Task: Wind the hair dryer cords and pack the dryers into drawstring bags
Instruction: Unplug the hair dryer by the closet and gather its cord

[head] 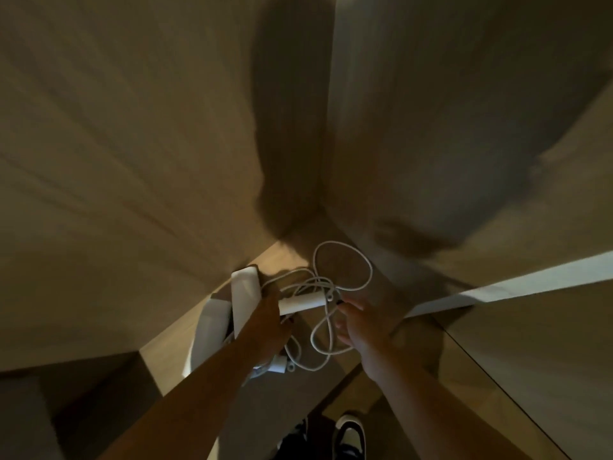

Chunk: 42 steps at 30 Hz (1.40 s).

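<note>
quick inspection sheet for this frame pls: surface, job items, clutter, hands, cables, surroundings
Surface: wooden shelf in a corner, dim light.
Job's things: white hair dryer held by its handle; second white dryer lies beneath, partly hidden. No drawstring bags seen.
Clutter: nothing seen.
Grippers: left hand closed on the dryer handle; right hand at the cord, grip unclear.
Cables: white cord in loose, unwound loops; a plug lies near the shelf edge.
Surroundings: wooden walls, blurred; shoe below.

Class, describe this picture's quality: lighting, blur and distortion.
Head view: dim, warm light; walls streaked by motion blur; wide-angle lens bends the straight edges; a dark shadow sits in the corner; the white cord and dryer stay fairly sharp.
</note>
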Available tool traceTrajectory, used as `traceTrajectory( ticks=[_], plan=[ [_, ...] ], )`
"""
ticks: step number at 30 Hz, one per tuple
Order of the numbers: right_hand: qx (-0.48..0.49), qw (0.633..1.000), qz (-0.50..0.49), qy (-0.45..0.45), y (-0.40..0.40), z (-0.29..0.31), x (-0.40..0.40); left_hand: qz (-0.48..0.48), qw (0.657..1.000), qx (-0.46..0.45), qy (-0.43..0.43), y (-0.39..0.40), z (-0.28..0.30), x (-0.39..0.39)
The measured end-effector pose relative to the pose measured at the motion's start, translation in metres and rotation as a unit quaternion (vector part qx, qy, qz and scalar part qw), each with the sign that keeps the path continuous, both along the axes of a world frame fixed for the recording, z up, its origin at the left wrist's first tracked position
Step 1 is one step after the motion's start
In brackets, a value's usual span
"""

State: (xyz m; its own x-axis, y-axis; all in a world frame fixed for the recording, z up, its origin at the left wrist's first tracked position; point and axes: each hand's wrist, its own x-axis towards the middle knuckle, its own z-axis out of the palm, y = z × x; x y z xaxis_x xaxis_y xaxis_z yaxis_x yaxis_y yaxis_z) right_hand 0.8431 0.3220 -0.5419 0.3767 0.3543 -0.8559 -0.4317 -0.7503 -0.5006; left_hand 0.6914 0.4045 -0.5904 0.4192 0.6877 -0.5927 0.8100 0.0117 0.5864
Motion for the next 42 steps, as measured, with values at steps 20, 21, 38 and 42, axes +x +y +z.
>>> traceTrajectory(
  ticks=[20,21,38,42],
  plan=[
    [-0.037,0.989,-0.124,0.076,0.010,-0.105,0.000,-0.248,0.937,0.144,0.200,0.029,-0.102,0.022],
    [-0.029,0.986,-0.136,0.087,0.010,-0.103,-0.001,-0.256,0.934,0.146,0.202,0.031,-0.102,0.020],
    [0.049,0.997,-0.051,0.014,-0.007,-0.023,0.000,-0.045,0.997,0.060,-0.009,0.020,0.026,-0.025],
    [0.073,0.997,0.023,-0.024,-0.022,0.019,0.003,-0.007,0.997,0.073,-0.013,0.012,0.070,-0.029]
  ],
)
